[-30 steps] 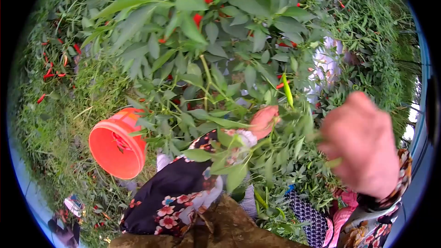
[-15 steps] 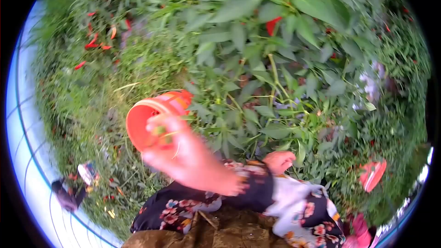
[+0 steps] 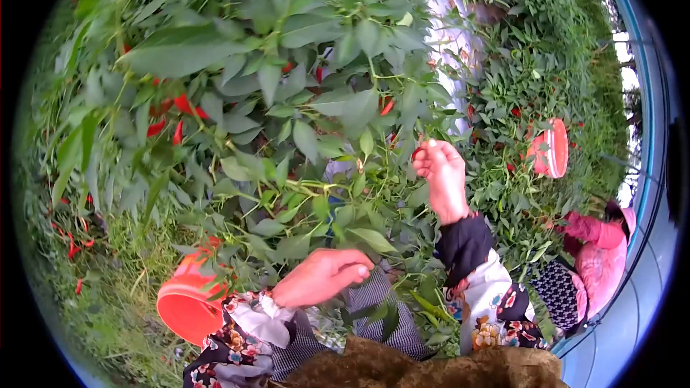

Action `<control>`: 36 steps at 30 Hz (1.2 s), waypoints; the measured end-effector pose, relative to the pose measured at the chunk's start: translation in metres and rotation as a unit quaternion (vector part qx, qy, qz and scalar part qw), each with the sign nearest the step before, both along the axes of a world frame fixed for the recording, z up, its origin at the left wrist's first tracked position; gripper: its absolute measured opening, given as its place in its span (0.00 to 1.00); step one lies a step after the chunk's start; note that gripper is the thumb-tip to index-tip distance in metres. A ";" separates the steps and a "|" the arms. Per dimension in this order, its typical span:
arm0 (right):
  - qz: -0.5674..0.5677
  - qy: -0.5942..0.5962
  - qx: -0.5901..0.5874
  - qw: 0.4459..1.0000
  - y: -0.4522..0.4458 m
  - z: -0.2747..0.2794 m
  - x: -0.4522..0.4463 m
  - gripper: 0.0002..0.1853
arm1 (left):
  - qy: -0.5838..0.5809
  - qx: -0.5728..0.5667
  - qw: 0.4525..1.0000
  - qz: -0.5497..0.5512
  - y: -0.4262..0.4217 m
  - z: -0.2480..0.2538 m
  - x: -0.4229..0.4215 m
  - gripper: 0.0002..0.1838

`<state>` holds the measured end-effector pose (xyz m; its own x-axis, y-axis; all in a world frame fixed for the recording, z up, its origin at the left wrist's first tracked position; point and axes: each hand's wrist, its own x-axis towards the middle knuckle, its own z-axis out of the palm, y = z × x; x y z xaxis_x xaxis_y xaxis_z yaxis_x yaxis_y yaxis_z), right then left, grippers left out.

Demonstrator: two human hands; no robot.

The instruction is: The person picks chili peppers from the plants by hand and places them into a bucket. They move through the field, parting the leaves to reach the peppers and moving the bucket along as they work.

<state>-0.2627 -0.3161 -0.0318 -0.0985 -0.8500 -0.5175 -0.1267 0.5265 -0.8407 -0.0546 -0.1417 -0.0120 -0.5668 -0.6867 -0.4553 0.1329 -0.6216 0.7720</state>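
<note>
Leafy pepper plants (image 3: 309, 100) fill the space before me, with red peppers (image 3: 185, 106) hanging at upper left. My right hand (image 3: 444, 179) is raised right of centre, fingers pinched on a small red pepper (image 3: 417, 152) among the leaves. Lower down, my left hand (image 3: 323, 276) lies beside the lower leaves, fingers curled and pressed toward the thumb; whatever it holds is hidden. An orange-red bucket (image 3: 190, 309) is tilted toward me at lower left, beside my left sleeve, partly covered by leaves.
At the right, a person in pink (image 3: 600, 266) bends near the plants. A second orange-red bucket (image 3: 550, 147) is among the foliage above that person. Grass (image 3: 122, 302) grows on the left, and a blue edge (image 3: 650, 136) curves along the far right.
My right hand has moved from the bucket to the plants on the right and now pinches a red pepper. The view has shifted, bringing the person in pink and the second bucket further into sight.
</note>
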 end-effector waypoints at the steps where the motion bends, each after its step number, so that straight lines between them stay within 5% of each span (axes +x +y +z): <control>1: -0.042 0.023 0.044 0.998 -0.008 -0.028 -0.024 0.10 | -0.014 -0.070 0.997 -0.006 -0.015 0.007 -0.003 0.12; 4: -0.043 0.000 0.097 0.994 -0.012 -0.110 -0.056 0.21 | -0.025 -0.158 0.987 0.018 -0.063 0.015 -0.029 0.13; 8: 0.070 0.018 0.002 0.997 0.019 -0.170 -0.016 0.14 | -0.085 -0.264 0.959 0.052 -0.117 -0.001 -0.073 0.17; 12: 0.267 0.147 -0.131 0.943 0.035 -0.152 0.006 0.15 | -0.206 -0.333 0.917 0.076 -0.165 -0.055 -0.108 0.18; 15: 0.352 0.159 -0.190 0.903 0.036 -0.133 0.003 0.17 | -0.334 -0.215 0.913 0.088 -0.178 -0.114 -0.102 0.19; 18: 0.281 0.135 -0.252 0.916 0.022 -0.141 -0.012 0.13 | -0.349 -0.053 0.908 0.225 -0.173 -0.170 -0.078 0.21; 19: 0.241 0.143 -0.188 0.941 0.012 -0.147 -0.020 0.12 | -0.289 -0.017 0.918 0.270 -0.176 -0.171 -0.075 0.23; 20: 0.202 0.151 -0.121 0.960 0.000 -0.152 -0.024 0.12 | -0.297 -0.008 0.916 0.269 -0.178 -0.171 -0.074 0.23; 24: 0.103 0.191 -0.184 0.959 -0.056 -0.178 -0.012 0.12 | -0.303 0.042 0.910 0.278 -0.194 -0.155 -0.079 0.24; 26: 0.082 0.152 -0.103 0.979 -0.082 -0.200 -0.001 0.15 | -0.294 0.059 0.908 0.291 -0.197 -0.157 -0.079 0.24; 29: -0.112 -0.023 -0.037 0.993 -0.114 -0.231 0.020 0.17 | -0.263 0.072 0.912 0.306 -0.200 -0.156 -0.078 0.23; 32: -0.142 -0.080 0.061 0.985 -0.131 -0.223 0.022 0.14 | -0.257 0.049 0.917 0.302 -0.202 -0.162 -0.078 0.23; 36: -0.010 0.106 -0.061 0.992 -0.116 -0.214 0.006 0.15 | -0.214 0.084 0.913 0.337 -0.210 -0.151 -0.083 0.23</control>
